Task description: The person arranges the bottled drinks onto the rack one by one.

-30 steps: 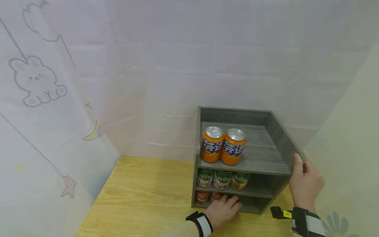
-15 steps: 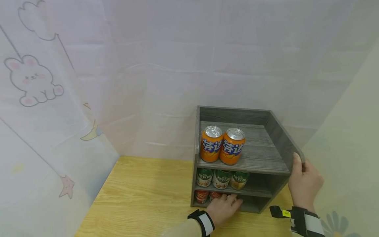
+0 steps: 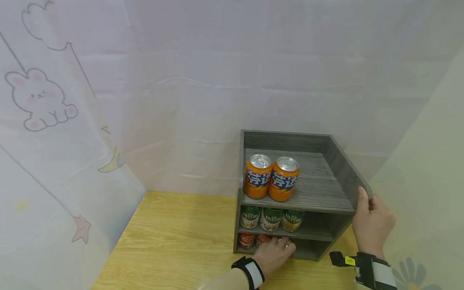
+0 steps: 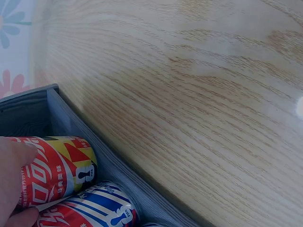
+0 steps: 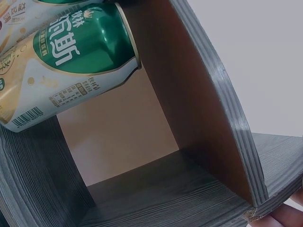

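A grey wooden three-level shelf (image 3: 315,177) stands on the table. In its bottom compartment my left hand (image 3: 273,256) grips a red soda can (image 4: 57,168), thumb and fingers on either side in the left wrist view; most of this can is hidden by the hand in the head view. Beside it stands a red, white and blue soda can (image 4: 94,208). My right hand (image 3: 374,225) holds the front edge of the shelf's right side panel, its thumb on the inner face. Only some fingertips (image 5: 286,215) of that hand show in the right wrist view.
Two orange soda cans (image 3: 284,181) stand at the left on the top level. Three green and white cans (image 3: 271,219) fill the left of the middle level. A light wood table (image 3: 174,233) extends left; a pale curtain (image 3: 195,100) hangs behind.
The left hand's fingers have drawn in slightly around the can in the bottom compartment, and its silver top shows more between them. The right hand keeps its hold on the side panel.
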{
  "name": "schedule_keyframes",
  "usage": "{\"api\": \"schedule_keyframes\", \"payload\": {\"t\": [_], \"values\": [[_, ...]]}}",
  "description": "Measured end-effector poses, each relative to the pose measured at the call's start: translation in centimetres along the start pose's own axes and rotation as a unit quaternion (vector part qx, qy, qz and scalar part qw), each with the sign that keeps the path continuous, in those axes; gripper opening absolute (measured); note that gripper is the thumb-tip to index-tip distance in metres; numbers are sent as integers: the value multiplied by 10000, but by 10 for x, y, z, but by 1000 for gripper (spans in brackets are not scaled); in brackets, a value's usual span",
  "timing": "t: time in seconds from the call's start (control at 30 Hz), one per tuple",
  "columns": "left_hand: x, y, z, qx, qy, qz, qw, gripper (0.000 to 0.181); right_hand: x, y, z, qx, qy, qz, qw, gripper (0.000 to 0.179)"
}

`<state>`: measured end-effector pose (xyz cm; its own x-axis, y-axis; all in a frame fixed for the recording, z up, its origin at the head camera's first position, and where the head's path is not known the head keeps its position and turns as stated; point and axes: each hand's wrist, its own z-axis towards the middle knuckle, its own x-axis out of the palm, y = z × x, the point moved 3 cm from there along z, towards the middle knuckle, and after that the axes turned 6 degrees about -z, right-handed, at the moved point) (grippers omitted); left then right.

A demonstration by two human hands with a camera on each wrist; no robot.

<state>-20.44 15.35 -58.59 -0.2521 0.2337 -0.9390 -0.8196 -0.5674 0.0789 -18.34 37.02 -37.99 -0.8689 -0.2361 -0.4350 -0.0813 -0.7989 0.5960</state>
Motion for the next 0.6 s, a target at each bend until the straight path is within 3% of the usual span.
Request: {"api": "schedule_keyframes", "payload": {"t": [0.2,0.6], "values": [[-1,3,-4,148,162,-31,9998,34,1,0,0,-17,13,44,10000,54],[-8,7,-7,365,285,581,9972,42,1,-1,-1,-6,-7,5,10000,54]]}}
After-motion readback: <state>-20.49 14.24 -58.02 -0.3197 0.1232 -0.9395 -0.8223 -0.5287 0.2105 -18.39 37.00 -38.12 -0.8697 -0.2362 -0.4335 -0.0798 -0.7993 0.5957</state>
